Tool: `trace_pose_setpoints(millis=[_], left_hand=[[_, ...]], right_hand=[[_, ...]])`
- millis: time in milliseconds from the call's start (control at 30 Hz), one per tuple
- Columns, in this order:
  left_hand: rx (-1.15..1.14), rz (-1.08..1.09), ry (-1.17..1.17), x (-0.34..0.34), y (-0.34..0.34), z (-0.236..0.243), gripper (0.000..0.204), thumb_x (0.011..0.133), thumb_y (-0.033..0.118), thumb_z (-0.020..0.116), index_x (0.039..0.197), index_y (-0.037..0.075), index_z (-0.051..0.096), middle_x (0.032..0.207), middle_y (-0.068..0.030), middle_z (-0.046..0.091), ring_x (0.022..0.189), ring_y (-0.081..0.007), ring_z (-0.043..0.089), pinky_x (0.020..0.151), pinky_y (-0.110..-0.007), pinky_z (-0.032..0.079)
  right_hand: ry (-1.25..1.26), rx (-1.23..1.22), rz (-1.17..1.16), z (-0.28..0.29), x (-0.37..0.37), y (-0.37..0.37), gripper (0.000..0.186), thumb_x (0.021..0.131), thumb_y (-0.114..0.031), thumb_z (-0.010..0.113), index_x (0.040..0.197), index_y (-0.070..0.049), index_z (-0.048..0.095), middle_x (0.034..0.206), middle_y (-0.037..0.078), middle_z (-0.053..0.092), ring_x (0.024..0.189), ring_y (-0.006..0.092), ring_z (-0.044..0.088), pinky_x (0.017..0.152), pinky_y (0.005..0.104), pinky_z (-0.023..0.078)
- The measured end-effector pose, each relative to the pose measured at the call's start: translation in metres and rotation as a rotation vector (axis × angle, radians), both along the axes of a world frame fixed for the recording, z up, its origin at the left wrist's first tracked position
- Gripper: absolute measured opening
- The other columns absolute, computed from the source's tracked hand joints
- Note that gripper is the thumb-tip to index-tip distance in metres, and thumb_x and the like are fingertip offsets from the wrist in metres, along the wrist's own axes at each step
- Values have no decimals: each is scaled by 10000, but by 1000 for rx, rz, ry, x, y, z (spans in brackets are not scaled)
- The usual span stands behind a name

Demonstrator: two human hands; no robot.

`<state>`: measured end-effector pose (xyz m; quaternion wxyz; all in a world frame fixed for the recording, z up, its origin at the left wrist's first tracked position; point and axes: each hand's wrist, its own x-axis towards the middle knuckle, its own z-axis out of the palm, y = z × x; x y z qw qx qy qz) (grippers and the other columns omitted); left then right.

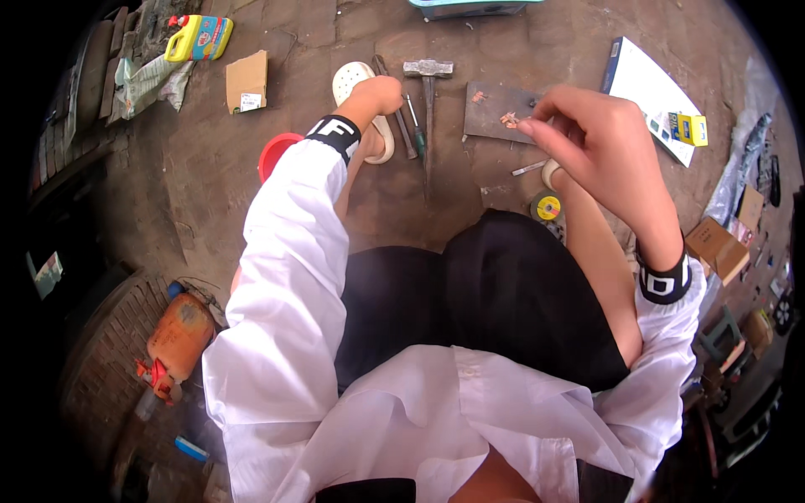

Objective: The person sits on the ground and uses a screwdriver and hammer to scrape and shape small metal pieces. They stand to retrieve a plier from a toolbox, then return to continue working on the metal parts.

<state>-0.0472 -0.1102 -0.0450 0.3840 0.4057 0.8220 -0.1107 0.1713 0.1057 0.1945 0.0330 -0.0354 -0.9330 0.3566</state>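
Note:
My left hand [382, 95] is closed in a fist above a white clog on my foot and a long dark metal bar [403, 126]. Whether the fist grips the bar or only covers its middle, I cannot tell. Over a flat dark metal plate [482, 122], my right hand [597, 138] has its fingers curled, thumb close to the index finger; anything pinched there is hidden. Small reddish-orange scraps [509, 120] lie on the plate beside the right thumb. Between my hands lie a sledgehammer [428, 70], head away from me, and a green-handled screwdriver [418, 134].
A red bowl [275, 158] sits partly behind my left sleeve. Around me are a cardboard piece [247, 80], a yellow jug [201, 38], a teal container [475, 7], a white board [641, 88] with a small yellow box [689, 129], a yellow-centred disc [547, 207] and an orange tank [181, 325].

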Motion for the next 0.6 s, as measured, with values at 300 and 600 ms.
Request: trace_pose_setpoints(millis=[300, 600], left_hand=[[318, 667, -729, 49, 25, 2, 159, 875, 149, 507, 923, -2, 513, 625, -38, 583, 477, -101, 472, 458, -264, 383], [428, 571, -725, 48, 23, -12, 184, 857, 179, 478, 887, 3, 525, 624, -50, 536, 603, -165, 518, 588, -325, 421]], right_hand=[[-427, -314, -84, -244, 27, 0, 168, 790, -168, 673, 811, -15, 607, 713, 118, 634, 661, 268, 621, 597, 369, 486], [-264, -260, -279, -292, -2, 5, 392, 708, -135, 766, 1017, -48, 542, 949, 79, 567, 692, 172, 586, 636, 314, 495]])
